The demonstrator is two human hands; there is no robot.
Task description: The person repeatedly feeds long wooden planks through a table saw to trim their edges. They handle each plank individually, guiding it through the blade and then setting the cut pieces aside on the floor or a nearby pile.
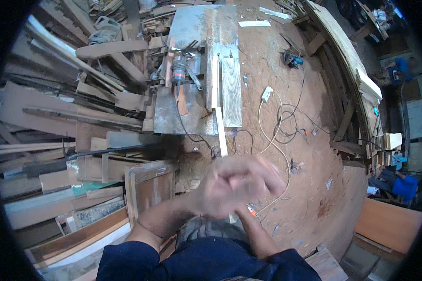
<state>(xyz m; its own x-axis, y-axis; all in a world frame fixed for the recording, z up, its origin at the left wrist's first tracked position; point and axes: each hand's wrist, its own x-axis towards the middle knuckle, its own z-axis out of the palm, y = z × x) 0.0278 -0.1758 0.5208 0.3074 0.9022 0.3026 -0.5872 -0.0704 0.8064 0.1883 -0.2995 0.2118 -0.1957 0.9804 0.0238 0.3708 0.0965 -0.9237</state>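
My left hand [215, 192] and my right hand [253, 175] overlap low in the centre, smeared by motion, with fingers that look bent but are hard to separate. A narrow pale wood strip [222, 136] runs under them; whether either hand grips it is hidden. Beyond them, a metal-topped work surface [191, 23] carries a grained plank [231, 91], another pale strip [214, 79] and a power tool [178, 70] with a cord.
Stacked boards [56, 117] crowd the left. A socket strip [266, 93], cords and a blue power tool [293, 59] lie on the dirt floor. A long wooden bench [333, 42] runs along the right, with a person in blue [403, 185] and another [401, 68] beyond it.
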